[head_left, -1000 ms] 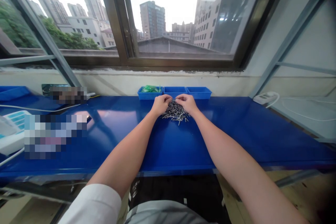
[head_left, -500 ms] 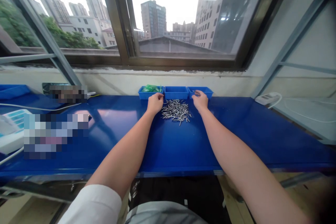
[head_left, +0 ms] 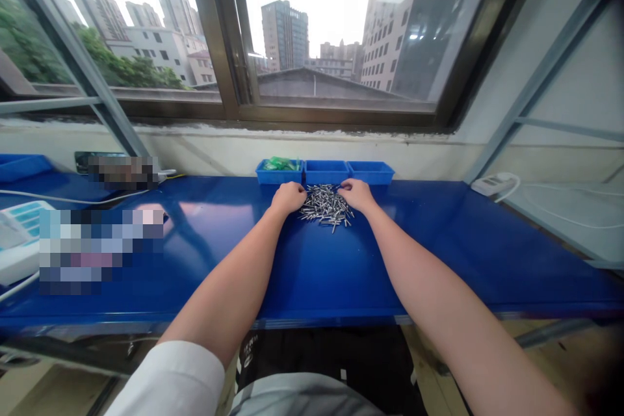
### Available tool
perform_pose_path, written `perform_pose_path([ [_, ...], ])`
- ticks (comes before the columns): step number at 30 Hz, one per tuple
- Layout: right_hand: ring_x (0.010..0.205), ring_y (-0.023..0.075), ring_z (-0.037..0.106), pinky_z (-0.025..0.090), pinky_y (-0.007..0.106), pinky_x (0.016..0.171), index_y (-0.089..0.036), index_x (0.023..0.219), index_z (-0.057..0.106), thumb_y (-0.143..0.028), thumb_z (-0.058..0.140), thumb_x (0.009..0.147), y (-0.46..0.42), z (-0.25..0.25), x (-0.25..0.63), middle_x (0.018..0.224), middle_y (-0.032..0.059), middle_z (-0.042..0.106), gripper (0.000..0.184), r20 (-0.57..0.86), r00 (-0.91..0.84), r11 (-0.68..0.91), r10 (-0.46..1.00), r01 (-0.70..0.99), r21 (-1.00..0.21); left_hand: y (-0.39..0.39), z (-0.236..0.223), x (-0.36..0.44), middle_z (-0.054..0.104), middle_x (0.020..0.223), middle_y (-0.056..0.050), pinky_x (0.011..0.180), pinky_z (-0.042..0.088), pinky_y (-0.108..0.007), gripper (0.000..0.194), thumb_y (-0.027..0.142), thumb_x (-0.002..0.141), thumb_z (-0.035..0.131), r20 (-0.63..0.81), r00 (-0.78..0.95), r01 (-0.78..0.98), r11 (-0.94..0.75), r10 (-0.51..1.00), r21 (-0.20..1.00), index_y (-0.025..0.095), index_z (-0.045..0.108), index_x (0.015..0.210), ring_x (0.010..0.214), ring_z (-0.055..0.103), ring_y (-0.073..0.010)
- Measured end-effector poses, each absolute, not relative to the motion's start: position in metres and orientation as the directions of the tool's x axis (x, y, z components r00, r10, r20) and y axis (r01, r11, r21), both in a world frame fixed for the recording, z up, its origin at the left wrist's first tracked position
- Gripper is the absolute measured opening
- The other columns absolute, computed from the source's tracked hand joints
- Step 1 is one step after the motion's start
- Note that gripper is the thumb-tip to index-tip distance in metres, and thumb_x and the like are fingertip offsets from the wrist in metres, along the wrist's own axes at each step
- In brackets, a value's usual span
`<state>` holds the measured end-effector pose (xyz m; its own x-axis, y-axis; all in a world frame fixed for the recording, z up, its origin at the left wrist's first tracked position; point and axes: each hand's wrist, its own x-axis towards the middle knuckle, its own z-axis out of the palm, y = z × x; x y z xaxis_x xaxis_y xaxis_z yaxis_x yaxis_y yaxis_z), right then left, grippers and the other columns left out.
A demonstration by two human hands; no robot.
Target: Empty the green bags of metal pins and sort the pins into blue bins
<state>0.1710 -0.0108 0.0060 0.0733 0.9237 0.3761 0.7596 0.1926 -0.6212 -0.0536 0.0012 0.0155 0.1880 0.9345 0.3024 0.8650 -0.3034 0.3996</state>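
Observation:
A heap of thin silvery metal pins (head_left: 325, 208), possibly rivets, lies on the blue tabletop between my hands. At its upper left edge, my left hand (head_left: 289, 198) has its fingers closed in a pinch. What they hold, if anything, is too small to make out. My right hand (head_left: 358, 195) reaches to the upper right edge of the heap, thumb and fingertips pinched together at the pins. Behind the heap stand three small blue bins side by side: the left bin (head_left: 277, 177) holds green plastic pieces (head_left: 280, 164), then come the middle bin (head_left: 325, 172) and the right bin (head_left: 371, 173).
The blue table (head_left: 322, 279) runs beneath a window. A white device (head_left: 19, 234) with blue keys and blurred items are at the left. Another blue tray (head_left: 24, 167) is at the far left. A white power strip (head_left: 490, 184) with a cable lies at the right.
My right hand has moved left and down from the right bin to the heap's upper right edge. My left hand has shifted slightly, its fingers now touching the heap's left edge.

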Motion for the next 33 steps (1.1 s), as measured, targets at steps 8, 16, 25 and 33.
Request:
perform_pose_path([
  [8, 0.095, 0.0218, 0.061, 0.043, 0.032, 0.088, -0.022, 0.083, 0.073, -0.033, 0.063, 0.075, -0.013, 0.003, 0.154, 0.096, 0.0067, 0.071, 0.017, 0.318, -0.033, 0.202, 0.948, 0.832, -0.517, -0.001, 0.015, -0.048, 0.072, 0.093, -0.01, 0.082, 0.05, -0.031, 0.027, 0.028, 0.074, 0.052, 0.286, 0.243, 0.872, -0.338, 0.927, 0.353, 0.022, 0.075, 0.087, 0.091, 0.065, -0.0261],
  [16, 0.09, 0.021, 0.061, 0.044, 0.032, 0.083, -0.022, 0.081, 0.07, -0.028, 0.06, 0.077, -0.011, 0.002, 0.146, 0.09, 0.0053, 0.071, 0.013, 0.322, -0.049, 0.213, 0.945, 0.841, -0.497, -0.001, 0.015, -0.046, 0.072, 0.093, -0.01, 0.083, 0.05, -0.032, 0.026, 0.028, 0.074, 0.053, 0.286, 0.256, 0.866, -0.35, 0.924, 0.357, 0.022, 0.075, 0.086, 0.091, 0.065, -0.0265],
  [25, 0.101, 0.0259, 0.059, 0.043, 0.036, 0.085, -0.025, 0.091, 0.073, -0.031, 0.057, 0.078, -0.012, 0.002, 0.145, 0.102, 0.0064, 0.071, 0.021, 0.342, -0.06, 0.22, 0.938, 0.865, -0.451, -0.002, 0.014, -0.045, 0.072, 0.09, -0.008, 0.081, 0.049, -0.029, 0.025, 0.024, 0.072, 0.052, 0.298, 0.275, 0.856, -0.374, 0.914, 0.356, 0.023, 0.075, 0.083, 0.088, 0.065, -0.024],
  [33, 0.092, 0.0248, 0.06, 0.039, 0.039, 0.084, -0.027, 0.084, 0.073, -0.041, 0.059, 0.078, -0.018, 0.008, 0.142, 0.091, 0.0041, 0.072, 0.02, 0.327, 0.01, 0.162, 0.945, 0.853, -0.496, -0.003, 0.014, -0.043, 0.072, 0.089, -0.008, 0.081, 0.048, -0.029, 0.027, 0.022, 0.072, 0.049, 0.307, 0.352, 0.818, -0.45, 0.884, 0.358, 0.022, 0.074, 0.082, 0.086, 0.065, -0.0235],
])
